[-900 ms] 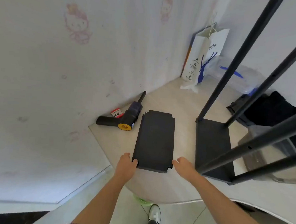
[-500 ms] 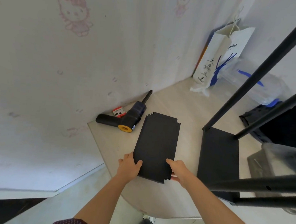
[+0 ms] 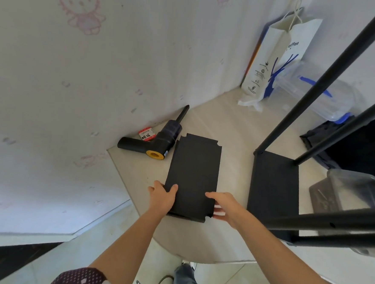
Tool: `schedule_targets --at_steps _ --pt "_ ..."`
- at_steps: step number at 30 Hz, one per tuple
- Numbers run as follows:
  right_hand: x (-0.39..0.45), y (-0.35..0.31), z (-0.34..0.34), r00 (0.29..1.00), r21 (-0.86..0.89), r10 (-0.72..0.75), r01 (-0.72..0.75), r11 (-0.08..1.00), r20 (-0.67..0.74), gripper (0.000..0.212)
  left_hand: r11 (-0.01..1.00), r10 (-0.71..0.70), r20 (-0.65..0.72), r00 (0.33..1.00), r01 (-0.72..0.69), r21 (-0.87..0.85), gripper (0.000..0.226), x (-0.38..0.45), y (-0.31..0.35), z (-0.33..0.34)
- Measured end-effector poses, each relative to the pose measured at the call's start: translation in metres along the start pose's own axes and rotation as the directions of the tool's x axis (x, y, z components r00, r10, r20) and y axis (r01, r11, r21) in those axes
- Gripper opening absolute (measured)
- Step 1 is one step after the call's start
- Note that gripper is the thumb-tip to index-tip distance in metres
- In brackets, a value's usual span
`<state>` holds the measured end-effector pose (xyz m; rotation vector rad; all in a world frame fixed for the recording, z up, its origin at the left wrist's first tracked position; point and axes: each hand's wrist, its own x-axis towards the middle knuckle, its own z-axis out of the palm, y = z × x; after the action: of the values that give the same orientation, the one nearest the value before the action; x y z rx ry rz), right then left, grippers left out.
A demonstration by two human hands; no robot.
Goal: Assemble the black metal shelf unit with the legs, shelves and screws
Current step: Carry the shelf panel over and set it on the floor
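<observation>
A flat black shelf panel [image 3: 194, 169] with notched corners lies on the pale table [image 3: 238, 127]. My left hand [image 3: 161, 196] grips its near left corner, thumb on top. My right hand [image 3: 226, 205] holds the near right corner, thumb on top and fingers under the edge. The near end looks lifted slightly off the table. To the right stands the partly built shelf unit: a black base shelf [image 3: 274, 188] with black legs [image 3: 315, 84] rising from its corners.
A black and yellow electric screwdriver [image 3: 157, 142] lies by the wall beside a small red-white box [image 3: 147, 135]. A white paper bag [image 3: 276, 59], clear plastic containers [image 3: 318, 93], black cloth [image 3: 359, 149] and a clear tub [image 3: 353, 193] crowd the right side.
Both hands have closed in from beside the panel's near corners onto them and now hold it. The near end has come up a little.
</observation>
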<state>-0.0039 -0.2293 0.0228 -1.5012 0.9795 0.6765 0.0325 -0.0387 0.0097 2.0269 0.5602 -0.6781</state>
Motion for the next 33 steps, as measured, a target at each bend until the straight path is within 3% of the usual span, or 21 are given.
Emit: schedule_targets --at_steps 3,6,10,15,21,33 --pt "-0.008 0.004 -0.003 1.000 0.061 0.010 -0.010 0.998 -0.001 0.034 0.993 -0.047 0.046 0.998 0.051 -0.103 0.047 -0.001 -0.006 -0.006" --pt "-0.016 0.012 -0.003 0.998 0.124 0.042 -0.046 0.991 0.037 0.028 0.958 -0.129 0.196 0.972 0.174 -0.229 0.051 -0.003 -0.015 -0.014" --pt "-0.027 0.029 0.003 0.999 0.132 0.030 -0.033 0.991 0.028 0.030 0.952 -0.067 0.362 0.930 0.169 -0.256 0.047 -0.011 -0.032 -0.027" --pt "-0.051 0.062 0.010 0.997 0.220 0.012 -0.029 0.975 0.075 0.028 0.938 -0.011 0.394 0.919 0.146 -0.315 0.049 -0.036 -0.055 -0.036" --pt "-0.086 0.111 0.025 0.999 0.318 -0.032 0.027 0.948 0.011 0.036 0.902 0.004 0.502 0.865 0.213 -0.375 0.043 -0.071 -0.090 -0.048" --pt "-0.174 0.196 0.014 0.998 0.486 -0.059 0.053 0.872 -0.003 0.025 0.859 -0.065 0.589 0.806 0.345 -0.378 0.021 -0.173 -0.108 -0.047"
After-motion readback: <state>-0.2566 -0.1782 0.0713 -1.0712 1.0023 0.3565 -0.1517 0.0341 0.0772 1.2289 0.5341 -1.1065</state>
